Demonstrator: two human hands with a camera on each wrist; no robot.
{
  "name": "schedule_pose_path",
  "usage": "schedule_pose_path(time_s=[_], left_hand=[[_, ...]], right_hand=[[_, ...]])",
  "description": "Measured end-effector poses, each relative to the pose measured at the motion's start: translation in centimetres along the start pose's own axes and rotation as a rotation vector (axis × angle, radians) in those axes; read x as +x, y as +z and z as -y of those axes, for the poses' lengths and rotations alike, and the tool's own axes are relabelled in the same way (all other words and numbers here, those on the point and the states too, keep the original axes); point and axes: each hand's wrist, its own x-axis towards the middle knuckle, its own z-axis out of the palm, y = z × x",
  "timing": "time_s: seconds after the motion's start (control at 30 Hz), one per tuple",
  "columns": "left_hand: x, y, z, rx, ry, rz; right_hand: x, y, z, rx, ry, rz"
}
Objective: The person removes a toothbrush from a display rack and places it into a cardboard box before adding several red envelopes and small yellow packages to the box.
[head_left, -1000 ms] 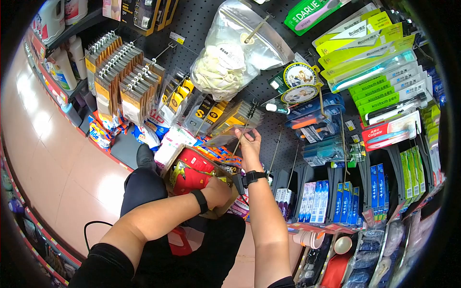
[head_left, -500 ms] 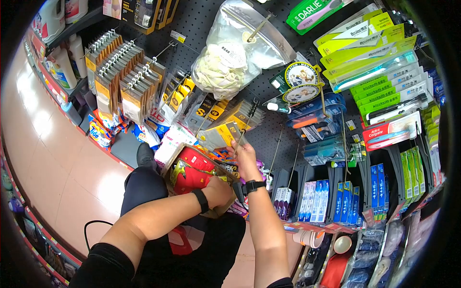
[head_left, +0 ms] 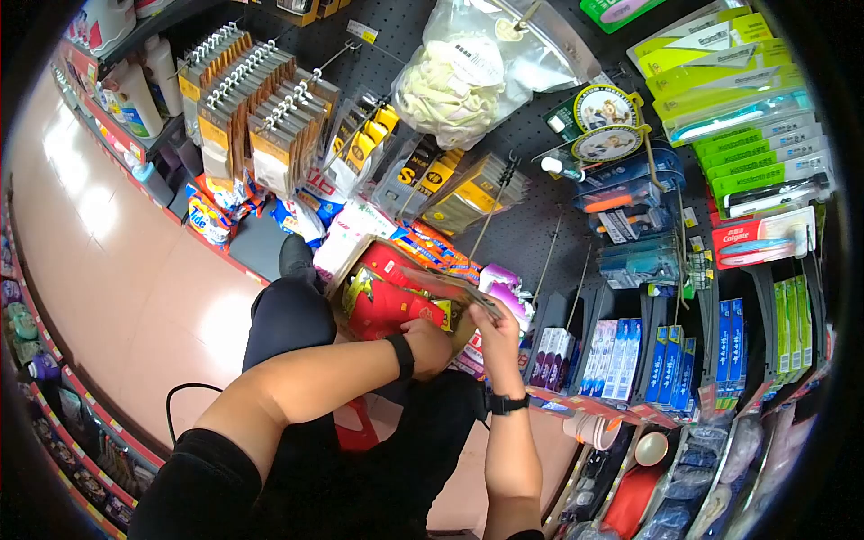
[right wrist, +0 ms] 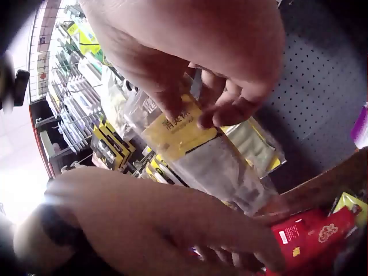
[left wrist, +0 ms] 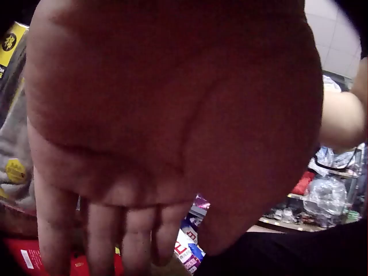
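Note:
My right hand (head_left: 498, 337) pinches the top of a clear sock packet (right wrist: 215, 167) with a yellow label, and the packet slants over the box. An open cardboard box (right wrist: 319, 192) sits in front of my lap, with red packets (head_left: 382, 315) and a yellow-green one inside. My left hand (head_left: 427, 349) lies over the near side of the box, beside the red packets. Its fingers (left wrist: 102, 230) point down fairly straight in the left wrist view, and their tips run out of the frame.
Packed socks (head_left: 477, 202) hang from hooks on the pegboard (head_left: 549, 247) ahead. A bag of pale gloves (head_left: 454, 81) hangs above them. Toothbrush packs (head_left: 747, 135) and toothpaste boxes (head_left: 670, 355) fill the right side. Detergent bags (head_left: 211, 216) stand on the low shelf at left.
My right hand has come down from the hook, drawing the sock packet off it and over the box. The left hand has stayed at the box. The head view has shifted slightly.

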Motion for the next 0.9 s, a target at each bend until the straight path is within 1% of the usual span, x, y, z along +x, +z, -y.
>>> schedule_pose_path(time_s=[0.07,0.1,0.17,0.2,0.23,0.27,0.3,0.33,0.37,0.4,0.43,0.5,0.53,0.6,0.63,0.7,0.77,0.83,0.9], left_hand=[[-0.1,-0.1,-0.1,-0.025,0.001,0.028],[-0.4,-0.4,0.0,-0.044,0.001,0.048],[-1.0,-1.2,0.4,-0.073,0.018,0.056],[-1.2,-1.6,0.6,-0.098,0.032,0.056],[-0.8,-1.8,0.7,-0.099,0.034,0.060],[-0.1,-2.0,0.7,-0.054,-0.047,0.054],[0.2,-2.1,0.8,-0.009,-0.128,0.047],[0.0,-2.5,0.9,-0.009,-0.127,0.049],[-0.4,-2.9,1.0,0.077,-0.134,-0.032],[-0.6,-3.1,1.1,0.163,-0.140,-0.113],[-0.4,-2.8,1.0,0.164,-0.138,-0.111],[0.1,-2.3,1.0,0.080,-0.172,-0.422],[0.2,-2.3,0.9,0.081,-0.170,-0.423],[0.2,-2.4,0.8,-0.052,-0.084,-0.391],[0.1,-2.6,0.9,-0.051,-0.082,-0.392],[0.0,-3.0,1.0,0.034,-0.188,-0.315],[0.1,-3.7,1.3,0.047,-0.223,-0.300],[0.1,-3.8,1.6,0.060,-0.261,-0.283],[-0.1,-3.5,1.7,0.156,-0.344,-0.544]], right_hand=[[-2.2,-1.2,-0.9,-0.160,-0.019,-0.181],[-3.2,-1.3,-1.1,-0.167,-0.020,-0.250],[-4.9,-1.0,-1.6,-0.039,-0.081,-0.356],[-5.8,-1.3,-2.3,-0.038,-0.077,-0.358],[-6.9,-2.0,-3.4,-0.022,-0.020,-0.410],[-7.6,-2.5,-4.5,-0.007,0.035,-0.462],[-8.1,-2.6,-5.6,-0.007,0.037,-0.462],[-8.6,-2.3,-6.6,0.087,0.040,-0.460],[-8.9,-2.0,-7.4,0.183,0.042,-0.458],[-9.3,-1.5,-7.5,0.225,0.085,-0.433],[-9.4,-1.0,-7.8,0.226,0.087,-0.435],[-9.5,-0.2,-8.7,0.407,0.134,-0.367],[-9.5,0.3,-9.3,0.441,0.208,-0.382],[-9.3,1.4,-9.9,0.473,0.216,-0.370],[-9.0,1.9,-10.1,0.504,0.225,-0.357],[-8.4,2.7,-10.7,0.504,0.224,-0.331],[-7.7,3.4,-10.8,0.609,0.198,-0.270],[-7.0,3.9,-10.1,0.635,0.202,-0.227],[-5.9,4.7,-9.2,0.640,0.264,-0.256]])
